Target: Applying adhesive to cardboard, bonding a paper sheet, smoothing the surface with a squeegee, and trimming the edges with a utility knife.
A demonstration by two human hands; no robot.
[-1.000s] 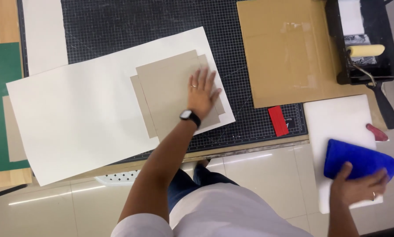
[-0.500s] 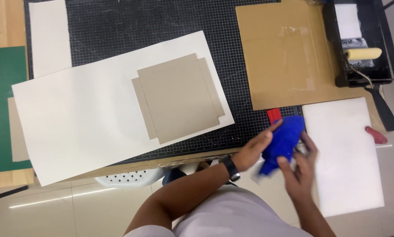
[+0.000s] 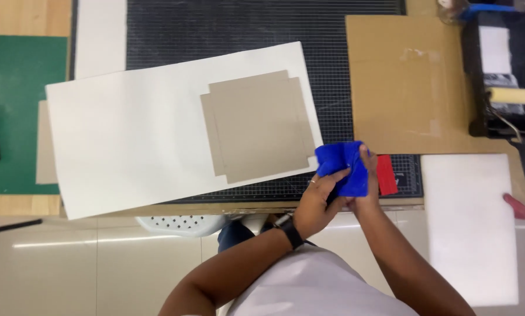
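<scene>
Both of my hands hold a bunched blue cloth (image 3: 341, 166) at the near edge of the black cutting mat (image 3: 227, 29). My left hand (image 3: 318, 199), with a black watch on the wrist, grips it from below. My right hand (image 3: 365, 190) pinches it from the right side. Just left of the cloth lies a large white sheet (image 3: 128, 134) with a grey-brown cardboard piece (image 3: 256, 126) resting on its right part. A small red flat object (image 3: 386, 174) lies on the mat beside my right hand.
A brown cardboard sheet (image 3: 403, 82) lies at the back right. A black tray (image 3: 499, 70) holds a paint roller (image 3: 511, 95). A white board (image 3: 470, 228) sits at the right, a pink object (image 3: 517, 206) beside it. A green mat (image 3: 17, 105) is at the left.
My left hand left the grey-brown cardboard and came to the cloth. My right hand brought the blue cloth from the white board leftward to the mat's near edge, where both hands now hold it.
</scene>
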